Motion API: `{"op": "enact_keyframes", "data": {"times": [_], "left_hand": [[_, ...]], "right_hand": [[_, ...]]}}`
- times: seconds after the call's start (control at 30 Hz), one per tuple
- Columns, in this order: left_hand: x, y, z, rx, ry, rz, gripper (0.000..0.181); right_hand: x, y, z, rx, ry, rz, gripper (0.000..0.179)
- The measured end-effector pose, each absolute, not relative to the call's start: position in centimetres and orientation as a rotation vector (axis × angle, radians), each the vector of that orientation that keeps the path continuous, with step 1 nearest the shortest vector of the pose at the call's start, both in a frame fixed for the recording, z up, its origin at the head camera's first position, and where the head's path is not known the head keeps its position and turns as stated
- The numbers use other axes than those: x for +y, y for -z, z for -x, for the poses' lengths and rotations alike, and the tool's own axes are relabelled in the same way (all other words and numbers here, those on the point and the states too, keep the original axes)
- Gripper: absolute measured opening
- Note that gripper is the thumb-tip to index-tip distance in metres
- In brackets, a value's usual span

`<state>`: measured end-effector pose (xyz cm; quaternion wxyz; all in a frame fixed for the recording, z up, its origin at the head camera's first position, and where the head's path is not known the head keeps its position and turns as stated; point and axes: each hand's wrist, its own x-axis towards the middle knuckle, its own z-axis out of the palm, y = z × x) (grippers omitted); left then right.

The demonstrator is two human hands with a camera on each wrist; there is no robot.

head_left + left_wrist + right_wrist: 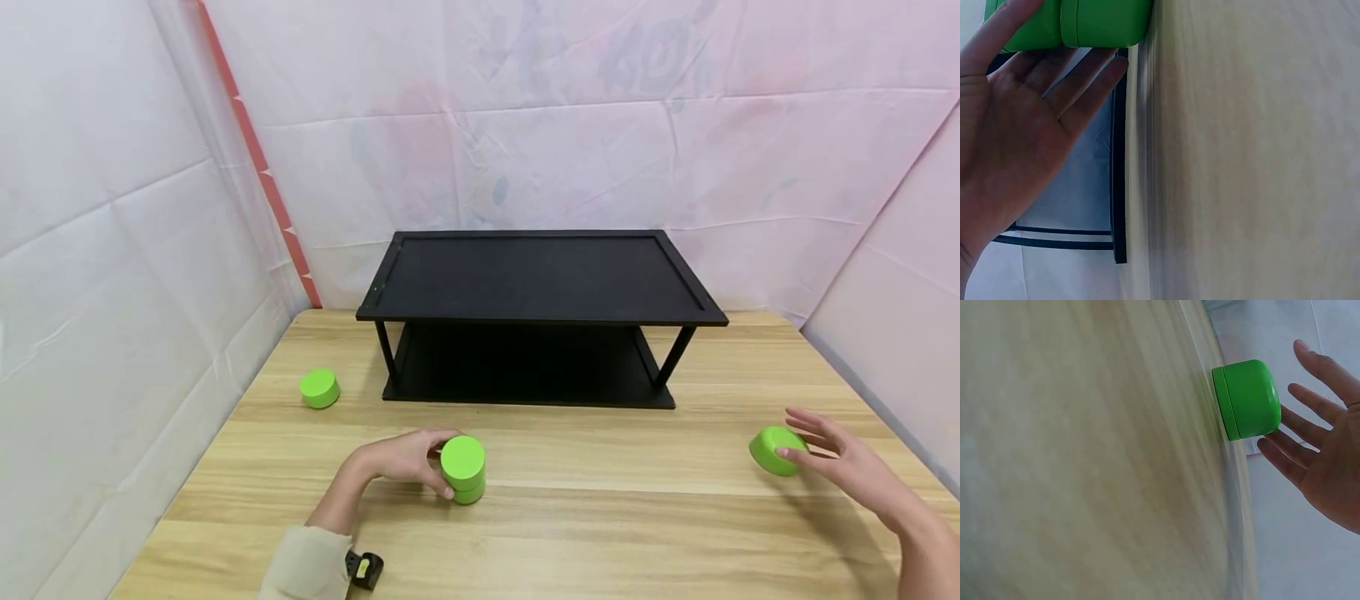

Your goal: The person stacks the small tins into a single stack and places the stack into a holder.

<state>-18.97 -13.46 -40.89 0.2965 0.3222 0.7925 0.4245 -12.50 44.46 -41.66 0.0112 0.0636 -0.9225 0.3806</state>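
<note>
Near the front middle of the table, my left hand [408, 458] curls its thumb and fingers round a green round container [462, 460] that stands on a second one. In the left wrist view the lower container [1107, 24] sits just under the upper one, close to the fingertips. At the right, my right hand [843, 458] is beside another green container [772, 450], its fingers spread and loosely bent. The right wrist view shows this container [1249, 400] resting on the table, with the thumb apart from it. Whether the fingers touch it I cannot tell.
A black two-level rack [540, 279] stands at the back middle of the wooden table [585, 533]. One more green container [320, 388] rests on the left side. White cloth [562, 150] hangs behind and along both sides.
</note>
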Motion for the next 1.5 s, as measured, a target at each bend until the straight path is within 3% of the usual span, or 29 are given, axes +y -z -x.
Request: {"op": "enact_keyframes", "data": {"times": [0.83, 1.5], "left_hand": [[-12.8, 41.5, 19.3, 2.105, -1.129, -0.913, 0.066], [-12.8, 41.5, 19.2, 2.085, -1.147, -0.877, 0.068]], "right_hand": [[44.7, 42.9, 12.6, -2.939, -1.167, -0.145, 0.056], [44.5, 43.5, 12.9, -2.862, -1.205, -0.264, 0.051]]}}
